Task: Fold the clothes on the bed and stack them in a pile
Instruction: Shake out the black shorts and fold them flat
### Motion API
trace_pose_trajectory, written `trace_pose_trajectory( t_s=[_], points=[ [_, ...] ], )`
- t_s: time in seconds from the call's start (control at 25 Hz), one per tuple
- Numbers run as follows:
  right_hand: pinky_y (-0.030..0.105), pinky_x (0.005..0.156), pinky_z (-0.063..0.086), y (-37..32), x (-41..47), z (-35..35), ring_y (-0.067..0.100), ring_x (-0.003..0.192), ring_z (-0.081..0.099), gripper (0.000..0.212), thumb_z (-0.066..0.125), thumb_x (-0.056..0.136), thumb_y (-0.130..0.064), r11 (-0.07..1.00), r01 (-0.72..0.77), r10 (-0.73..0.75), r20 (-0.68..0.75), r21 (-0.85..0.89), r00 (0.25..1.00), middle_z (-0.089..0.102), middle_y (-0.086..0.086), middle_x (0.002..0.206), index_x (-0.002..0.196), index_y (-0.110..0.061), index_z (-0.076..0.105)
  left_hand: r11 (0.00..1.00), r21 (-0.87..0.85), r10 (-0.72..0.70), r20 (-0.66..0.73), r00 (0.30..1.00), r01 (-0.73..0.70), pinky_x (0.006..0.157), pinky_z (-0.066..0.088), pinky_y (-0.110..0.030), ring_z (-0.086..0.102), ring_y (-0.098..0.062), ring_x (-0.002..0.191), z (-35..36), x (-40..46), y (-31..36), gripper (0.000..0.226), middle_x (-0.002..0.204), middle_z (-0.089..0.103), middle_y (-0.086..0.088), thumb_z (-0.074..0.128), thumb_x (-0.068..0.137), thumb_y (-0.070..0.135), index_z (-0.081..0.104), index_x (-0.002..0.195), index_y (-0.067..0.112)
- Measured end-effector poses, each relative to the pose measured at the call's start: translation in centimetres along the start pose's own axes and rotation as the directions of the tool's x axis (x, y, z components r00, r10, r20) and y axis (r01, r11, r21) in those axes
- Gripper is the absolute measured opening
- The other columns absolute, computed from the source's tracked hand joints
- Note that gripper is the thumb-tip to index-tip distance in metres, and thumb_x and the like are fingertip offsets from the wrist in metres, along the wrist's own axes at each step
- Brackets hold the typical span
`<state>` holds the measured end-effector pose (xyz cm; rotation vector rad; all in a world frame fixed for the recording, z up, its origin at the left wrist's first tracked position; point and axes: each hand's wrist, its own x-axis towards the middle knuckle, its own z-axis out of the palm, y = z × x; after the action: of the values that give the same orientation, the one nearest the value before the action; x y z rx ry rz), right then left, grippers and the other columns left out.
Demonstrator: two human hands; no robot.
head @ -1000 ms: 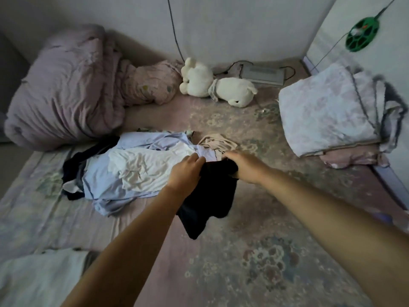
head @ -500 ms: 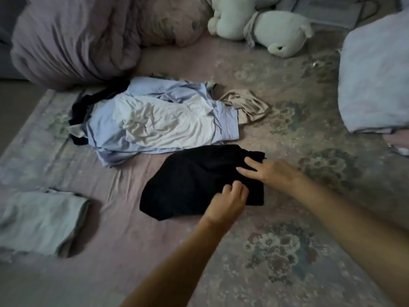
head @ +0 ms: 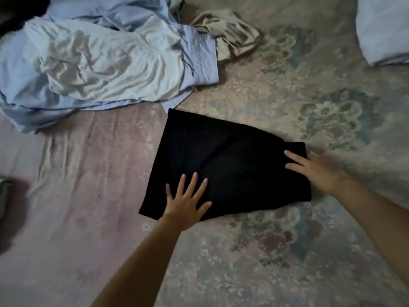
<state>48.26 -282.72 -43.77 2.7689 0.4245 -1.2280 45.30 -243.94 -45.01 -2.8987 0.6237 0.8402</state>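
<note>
A black garment [head: 221, 156] lies spread flat on the floral bedsheet [head: 287, 251] in the middle of the view. My left hand [head: 187, 202] presses on its near left part with fingers spread and straight. My right hand [head: 318, 171] rests flat on its right edge, fingers straight. Behind it lies a crumpled heap of light blue and white clothes [head: 99, 60], with a beige garment [head: 230, 34] bunched at the heap's right. A dark garment [head: 13, 18] shows at the top left corner.
A folded pale bedding stack [head: 385, 29] sits at the top right. A grey folded piece [head: 3, 196] peeks in at the left edge. Bare sheet stretches along the near side and to the left of the black garment.
The black garment went from hanging in both hands to lying on the bed, now spread flatter. Both hands opened out flat on it. The view has dropped closer to the bed.
</note>
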Motion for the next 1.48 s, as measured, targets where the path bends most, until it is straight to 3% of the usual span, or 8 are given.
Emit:
trace_pose_trajectory(
  t_s=[0.16, 0.28, 0.44, 0.92, 1.12, 1.28, 1.36, 1.48],
  points=[
    [0.07, 0.108, 0.001, -7.0, 0.1, -1.0, 0.042, 0.144, -0.005, 0.049, 0.047, 0.09, -0.011, 0.926, -0.313, 0.364, -0.279, 0.209, 0.889, 0.004, 0.005, 0.16, 0.135, -0.031, 0.045, 0.997, 0.077, 0.013, -0.03, 0.999, -0.011, 0.103, 0.01, -0.073, 0.005, -0.029, 0.146, 1.7, -1.3, -1.6, 0.082, 0.159, -0.002, -0.004, -0.01, 0.079, 0.076, -0.003, 0.15, 0.035],
    [0.071, 0.103, 0.011, -16.1, 1.4, -0.4, 0.036, 0.142, 0.017, 0.057, 0.038, 0.088, -0.043, 0.981, -0.101, 0.176, -0.532, 0.167, 0.829, 0.026, 0.013, 0.155, 0.142, -0.027, 0.04, 0.986, 0.102, 0.148, -0.142, 0.979, -0.134, 0.104, 0.011, -0.072, 0.019, -0.034, 0.143, -0.5, 0.2, 0.3, 0.076, 0.157, 0.019, -0.009, 0.024, 0.086, 0.068, 0.02, 0.15, 0.027],
    [0.072, 0.102, 0.019, -15.9, 4.1, 3.9, 0.027, 0.141, 0.021, 0.065, 0.011, 0.089, -0.068, 0.997, -0.068, 0.078, -0.377, 0.039, 0.923, 0.031, 0.003, 0.154, 0.146, -0.038, 0.019, 0.959, 0.158, 0.257, -0.128, 0.958, -0.236, 0.1, 0.022, -0.073, 0.02, -0.026, 0.143, 2.1, 2.5, -3.7, 0.074, 0.156, 0.023, -0.003, 0.026, 0.085, 0.07, 0.021, 0.149, 0.032],
    [0.045, 0.112, 0.015, -20.0, 2.3, 7.0, 0.025, 0.128, 0.043, 0.056, 0.04, 0.083, -0.04, 0.994, 0.103, -0.109, -0.61, -0.045, 0.785, 0.053, 0.012, 0.136, 0.13, -0.013, 0.051, 0.807, 0.162, 0.591, -0.258, 0.765, -0.568, 0.095, 0.048, -0.047, 0.046, -0.029, 0.112, 4.1, -1.8, -12.0, 0.063, 0.117, 0.06, -0.016, 0.056, 0.075, 0.044, 0.049, 0.127, 0.009],
    [0.039, 0.081, 0.048, -19.1, 2.1, 4.6, 0.034, 0.081, 0.068, 0.021, 0.066, 0.065, -0.012, 0.957, 0.115, 0.084, -0.63, 0.268, 0.772, 0.07, 0.01, 0.089, 0.084, -0.009, 0.073, 0.857, -0.243, 0.411, -0.207, 0.888, -0.454, 0.054, 0.048, -0.025, 0.061, -0.027, 0.068, 0.9, -2.0, -11.0, 0.037, 0.077, 0.064, -0.012, 0.05, 0.077, 0.035, 0.068, 0.082, 0.003],
    [0.037, 0.075, 0.043, -18.4, 1.8, 1.0, 0.032, 0.089, 0.065, 0.035, 0.057, 0.092, -0.038, 0.848, -0.248, 0.386, -0.225, 0.469, 0.895, 0.07, 0.012, 0.091, 0.112, -0.01, 0.06, 0.63, -0.738, -0.053, 0.269, 0.962, 0.241, 0.056, 0.041, -0.016, 0.057, -0.016, 0.069, -0.1, -1.7, -10.4, 0.011, 0.073, 0.059, 0.0, 0.065, 0.088, 0.025, 0.064, 0.085, 0.015],
    [0.038, 0.078, 0.04, -19.2, 2.1, 0.7, 0.03, 0.093, 0.061, 0.045, 0.057, 0.089, -0.046, 0.833, -0.426, 0.516, -0.216, 0.354, 0.829, 0.067, 0.01, 0.094, 0.118, -0.012, 0.05, 0.572, -0.746, -0.218, 0.261, 0.94, 0.34, 0.056, 0.04, -0.022, 0.057, -0.019, 0.073, 0.7, -1.2, -10.1, 0.021, 0.077, 0.059, -0.002, 0.07, 0.084, 0.029, 0.061, 0.089, 0.011],
    [0.046, 0.089, 0.042, -23.3, 2.5, 1.9, 0.033, 0.099, 0.055, 0.033, 0.06, 0.089, -0.021, 0.842, -0.449, 0.522, -0.665, 0.301, 0.534, 0.055, 0.014, 0.11, 0.12, -0.01, 0.052, 0.58, -0.743, -0.385, 0.11, 0.916, 0.333, 0.065, 0.038, -0.026, 0.056, -0.022, 0.082, 1.2, -1.1, -8.7, 0.033, 0.091, 0.06, -0.008, 0.069, 0.085, 0.028, 0.056, 0.105, 0.005]
  ],
)
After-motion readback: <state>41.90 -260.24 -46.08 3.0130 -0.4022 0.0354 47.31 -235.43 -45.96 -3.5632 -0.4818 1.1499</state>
